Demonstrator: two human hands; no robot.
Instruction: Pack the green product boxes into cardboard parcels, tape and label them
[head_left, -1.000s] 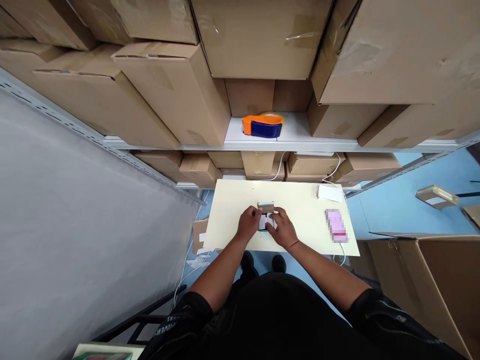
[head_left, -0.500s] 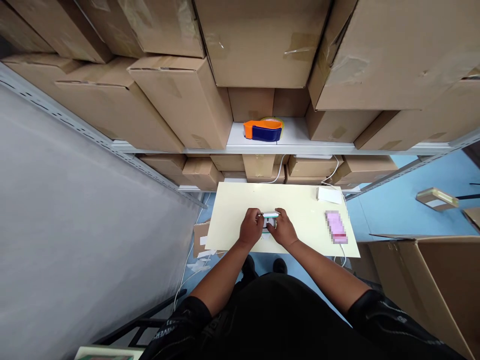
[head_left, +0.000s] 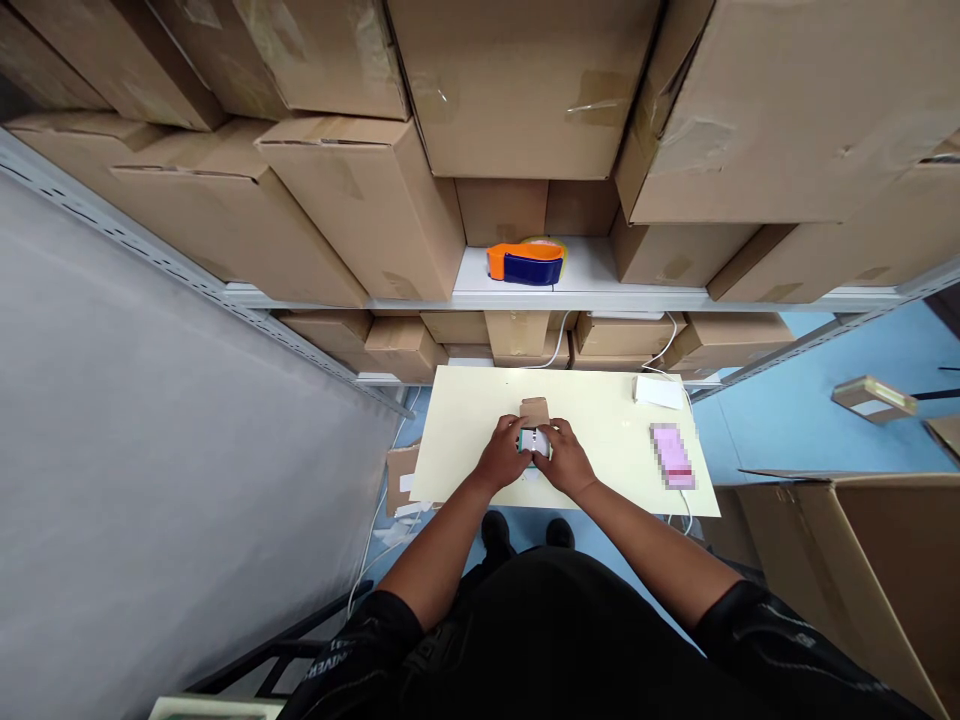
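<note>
Over the middle of a pale yellow table [head_left: 457, 430], a small box [head_left: 535, 410] is held between my two hands. Its brown cardboard flap stands up on the far side, and grey-white contents with a green edge show in the opening. My left hand [head_left: 505, 455] is closed round the box's left side. Gripping the right side is my right hand [head_left: 566, 460], its thumb at the near edge. Both thumbs almost meet in front. The underside of the box is hidden.
Farther right on the table lie a white box [head_left: 658, 391] and a blurred pink item [head_left: 673, 456]. An orange and blue tape dispenser [head_left: 526, 264] sits on the shelf above, among large cardboard boxes [head_left: 525, 95]. An open carton [head_left: 825, 550] stands at the lower right.
The small box's flap has swung up and away from me, so its brown inner side and the contents now show. My hands stay in nearly the same place.
</note>
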